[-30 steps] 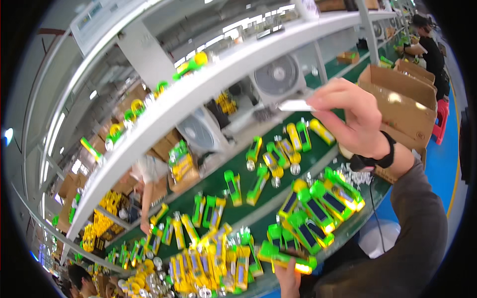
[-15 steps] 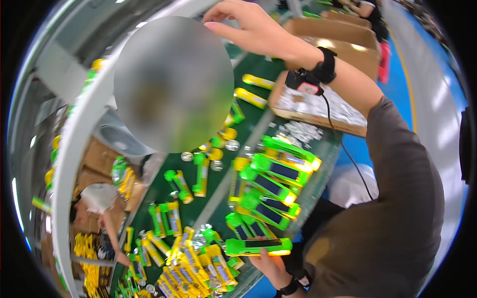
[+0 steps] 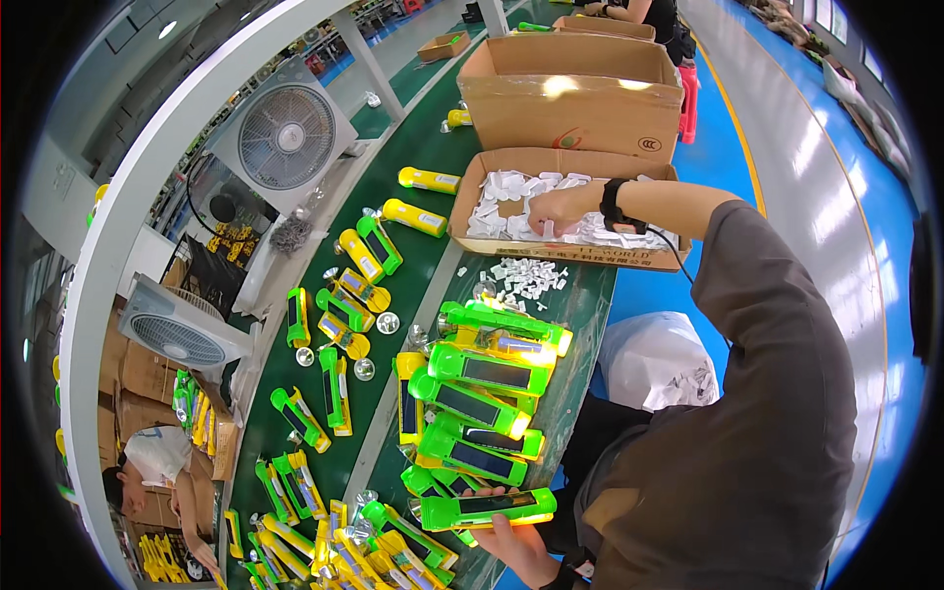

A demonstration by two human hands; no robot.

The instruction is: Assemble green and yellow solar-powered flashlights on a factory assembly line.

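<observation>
Currently left hand (image 3: pixel 521 553) is clasping green torch (image 3: pixel 492 508) crosswise; right hand (image 3: pixel 562 208), grip unclear, is lying beyond among white pieces (image 3: pixel 506 185).

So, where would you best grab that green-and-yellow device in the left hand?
Probably by its narrower right end, from above: the device lies across the left hand, which holds its middle from below, while the broader green head points left.

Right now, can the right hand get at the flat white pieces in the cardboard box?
Yes, it looks like it: the right hand is down inside the open cardboard box, right at the flat white pieces, and no flap covers them.
</observation>
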